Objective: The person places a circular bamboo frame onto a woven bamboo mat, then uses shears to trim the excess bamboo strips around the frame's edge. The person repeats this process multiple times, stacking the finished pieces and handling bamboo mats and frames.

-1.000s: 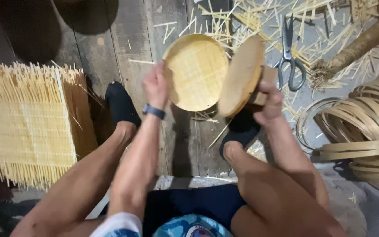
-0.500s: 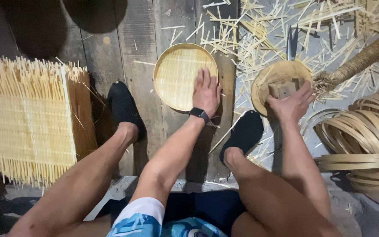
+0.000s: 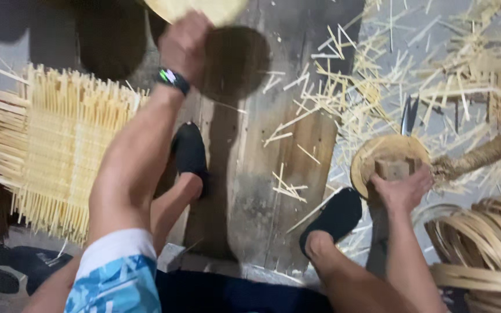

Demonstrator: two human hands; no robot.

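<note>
My left hand (image 3: 184,43) is raised toward the top edge and grips a round woven bamboo tray (image 3: 198,8), most of it out of frame; a dark wristband sits on that wrist. My right hand (image 3: 404,188) rests on a round wooden mould (image 3: 372,153) lying on the floor at the right, fingers on the small wooden block (image 3: 392,168) at its centre. Both of my feet in black slippers (image 3: 334,217) are planted on the wooden planks below.
A woven bamboo mat (image 3: 47,150) with loose strip ends lies at the left. Coiled bamboo strips (image 3: 482,243) sit at the lower right. Scissors (image 3: 408,116) and scattered bamboo slivers (image 3: 349,98) cover the floor at the upper right, beside a rough stick (image 3: 482,153).
My left hand has lifted the woven tray off the floor and carried it up and leftward. My right hand has stayed on the wooden mould on the floor.
</note>
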